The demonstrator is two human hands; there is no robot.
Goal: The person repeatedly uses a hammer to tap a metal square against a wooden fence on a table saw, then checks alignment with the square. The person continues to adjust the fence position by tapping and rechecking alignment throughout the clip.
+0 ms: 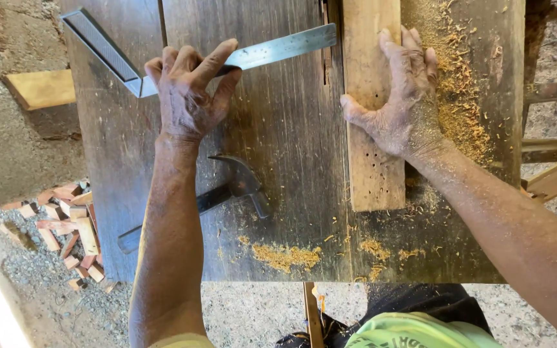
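My left hand (188,90) rests on a metal try square (278,48), fingers curled over its blade near the corner where the dark stock (101,45) meets it. My right hand (404,96) lies flat, fingers spread, pressing on a pale wooden board (372,167) that runs lengthwise on the dark workbench (291,148). The board has several small holes near its near end. A claw hammer (240,183) lies on the bench under my left forearm, its handle partly hidden.
Sawdust and shavings (462,109) cover the bench's right side, with a small pile (285,256) by the near edge. Wood offcuts (72,232) lie on the gravel at left. A concrete wall (8,148) stands left; wooden slats (556,174) are at right.
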